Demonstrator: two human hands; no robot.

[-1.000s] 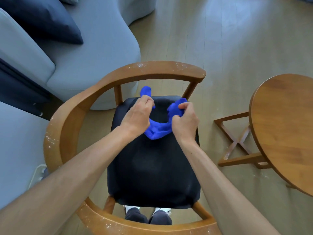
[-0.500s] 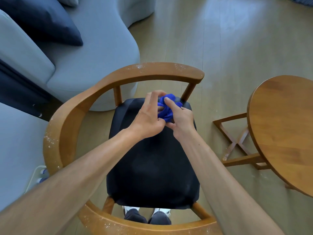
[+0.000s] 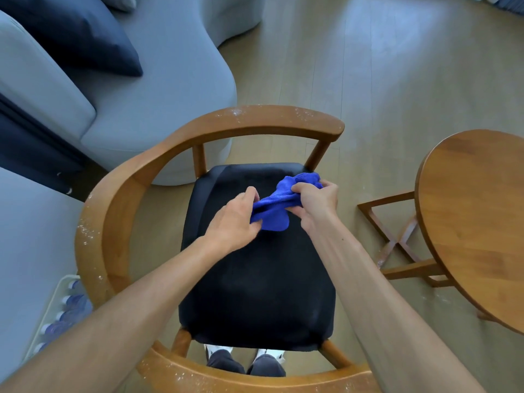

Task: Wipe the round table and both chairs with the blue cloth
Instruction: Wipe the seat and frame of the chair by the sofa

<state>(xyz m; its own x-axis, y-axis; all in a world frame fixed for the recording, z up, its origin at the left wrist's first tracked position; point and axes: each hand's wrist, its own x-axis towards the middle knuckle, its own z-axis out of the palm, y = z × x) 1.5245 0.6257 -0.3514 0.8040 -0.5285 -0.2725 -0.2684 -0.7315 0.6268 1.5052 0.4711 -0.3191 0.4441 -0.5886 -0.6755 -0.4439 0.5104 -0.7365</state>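
Both hands are holding the cloth [image 3: 279, 202] just above the far right part of the chair [image 3: 119, 194] seat [image 3: 255, 279]. The right hand [image 3: 316, 204] is gripping its far end, fingers curled round the bunched fabric near the seat's far right corner. The left hand [image 3: 235, 222] is pinching the near end closer to the seat's middle. The cloth is stretching between them, its long axis running from near left to far right, with a loose flap hanging toward the seat. White specks are lying on the chair's curved rail, on its far stretch and left bend; that rail is probably next, and the right hand is nearer its far end. The table [image 3: 476, 222] is standing off to the right, well apart from both hands.
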